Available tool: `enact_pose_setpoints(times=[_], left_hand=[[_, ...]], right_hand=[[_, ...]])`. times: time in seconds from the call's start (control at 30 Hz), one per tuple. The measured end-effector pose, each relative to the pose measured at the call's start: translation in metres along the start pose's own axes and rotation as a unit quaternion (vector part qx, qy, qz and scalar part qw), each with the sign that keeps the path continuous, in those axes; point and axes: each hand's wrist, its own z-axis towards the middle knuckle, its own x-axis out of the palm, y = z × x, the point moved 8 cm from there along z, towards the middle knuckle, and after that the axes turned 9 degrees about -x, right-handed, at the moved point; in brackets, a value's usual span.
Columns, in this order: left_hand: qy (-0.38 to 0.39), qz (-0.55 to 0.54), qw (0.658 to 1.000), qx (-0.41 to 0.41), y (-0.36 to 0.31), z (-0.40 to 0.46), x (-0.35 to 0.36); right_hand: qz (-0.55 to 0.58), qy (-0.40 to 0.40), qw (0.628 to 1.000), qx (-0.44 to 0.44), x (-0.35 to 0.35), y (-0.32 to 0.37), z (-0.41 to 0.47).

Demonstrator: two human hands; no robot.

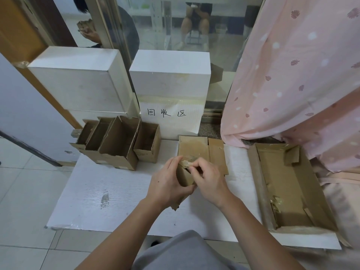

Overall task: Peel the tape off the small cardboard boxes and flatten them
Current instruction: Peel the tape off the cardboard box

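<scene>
Small cardboard box [184,179] held at centre frame, just above the white board [109,193] that covers the floor.

Left hand [167,184] wraps the box's left side and underside, fingers curled round it. A torn flap pokes out below the palm.

Right hand [207,179] works at the box's top edge. Thumb and fingertips pinch a crumpled strip of tape [188,162] there.

Handling, judged:
- Box is light, thin corrugated, and dents if squeezed hard. Best supported on its side walls and bottom, as the left hand does.
- Tape looks thin and wrinkled, likely to tear. Take it close to where it still adheres and pull low along the board, not straight up.
- Paper facing may lift with the adhesive.
- Once the seam is free, the walls should fold flat under light pressing.

Around:
- Flattened cardboard [202,151] lies just beyond the hands.
- Open small boxes [116,143] stand at centre left.
- A shallow cardboard tray [292,188] holds tape scraps at right.
</scene>
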Motion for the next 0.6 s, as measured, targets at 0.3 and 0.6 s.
enact_pose_setpoints(times=[0.3,0.6], left_hand=[[0.011,0.009,1.000,0.000,0.0081,-0.0029,0.0063],[0.014,-0.012,0.999,0.050,0.0035,-0.0033,0.0013]], right_hand=[[-0.024,-0.016,1.000,0.008,-0.0016,-0.0037,-0.0008],[-0.021,-0.064,0.996,-0.065,-0.0068,0.0018,0.0007]])
